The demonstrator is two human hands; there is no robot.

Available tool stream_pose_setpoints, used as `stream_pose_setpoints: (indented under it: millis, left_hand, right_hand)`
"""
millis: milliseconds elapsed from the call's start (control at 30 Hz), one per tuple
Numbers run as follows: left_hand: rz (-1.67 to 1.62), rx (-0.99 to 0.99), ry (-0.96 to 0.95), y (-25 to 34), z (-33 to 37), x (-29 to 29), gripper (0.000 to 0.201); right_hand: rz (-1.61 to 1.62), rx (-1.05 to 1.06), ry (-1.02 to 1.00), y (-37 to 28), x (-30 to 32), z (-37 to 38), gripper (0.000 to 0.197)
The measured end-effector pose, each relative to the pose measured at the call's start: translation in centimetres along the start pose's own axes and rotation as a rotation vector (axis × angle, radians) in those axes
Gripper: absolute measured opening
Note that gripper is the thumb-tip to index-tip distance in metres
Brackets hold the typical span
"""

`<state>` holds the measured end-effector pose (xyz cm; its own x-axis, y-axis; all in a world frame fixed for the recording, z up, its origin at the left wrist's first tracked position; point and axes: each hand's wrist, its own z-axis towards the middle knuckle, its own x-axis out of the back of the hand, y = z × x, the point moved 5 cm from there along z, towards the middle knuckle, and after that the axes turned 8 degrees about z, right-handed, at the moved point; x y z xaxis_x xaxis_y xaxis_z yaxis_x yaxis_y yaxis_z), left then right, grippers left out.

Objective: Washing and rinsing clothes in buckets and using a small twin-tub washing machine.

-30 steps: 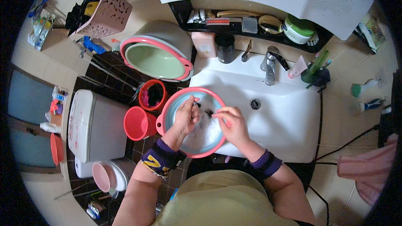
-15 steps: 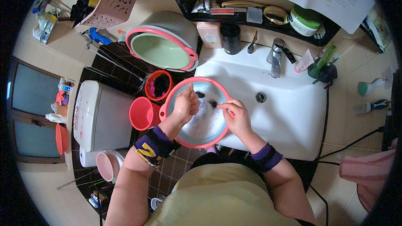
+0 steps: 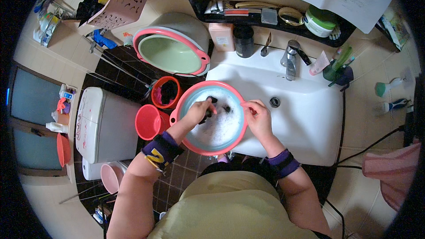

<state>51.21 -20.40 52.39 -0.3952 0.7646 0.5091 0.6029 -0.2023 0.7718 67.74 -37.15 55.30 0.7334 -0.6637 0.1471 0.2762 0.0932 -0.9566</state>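
A round basin (image 3: 243, 128) with a pink rim and pale blue inside holds white soapy suds (image 3: 221, 130). It stands at the front left of the washbasin. My left hand (image 3: 200, 111) reaches over its left side, fingers curled around a dark, wet cloth (image 3: 206, 117) in the foam. More dark pieces poke out of the suds beside those fingers; their kind is hard to make out. At the right rim, my right hand (image 3: 258, 117) has its thumb and bent fingers closed on the edge. Purple wristbands circle both wrists.
The white sink (image 3: 310, 119) with its chrome tap (image 3: 291, 64) lies to the right. Left of the basin are a red bucket (image 3: 149, 121) and an orange-red bucket (image 3: 179, 89) with dark and pink cloth. Behind, a green tub (image 3: 170, 55) leans. A black shelf (image 3: 248, 17) carries toiletries.
My left hand has lowered into the suds and closed on the dark cloth. My right hand has moved from over the foam rightward to the basin's rim.
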Motion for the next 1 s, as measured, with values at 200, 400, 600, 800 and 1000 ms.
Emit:
stream_pose_setpoints:
  millis: [200,400,600,800,1000]
  left_hand:
    - [0.267,-0.227,0.055,5.2,0.0,-1.2,0.029]
    - [-0.211,-0.206,-0.247,11.1,3.9,-9.6,0.026]
    - [-0.282,0.331,-0.43,13.5,10.6,-20.4,0.026]
    - [-0.589,0.571,-0.307,11.8,16.9,-26.1,0.024]
    - [-0.821,0.718,-0.091,10.2,20.5,-28.2,0.024]
  right_hand:
    - [0.023,-0.091,0.227,4.0,6.4,1.9,0.013]
    - [0.22,-0.321,0.461,8.4,14.7,5.9,0.032]
    - [0.335,-0.395,0.429,11.1,18.6,11.2,0.044]
    - [0.282,-0.309,0.346,11.8,18.8,14.4,0.041]
    - [0.19,-0.333,0.251,9.9,19.0,15.7,0.04]
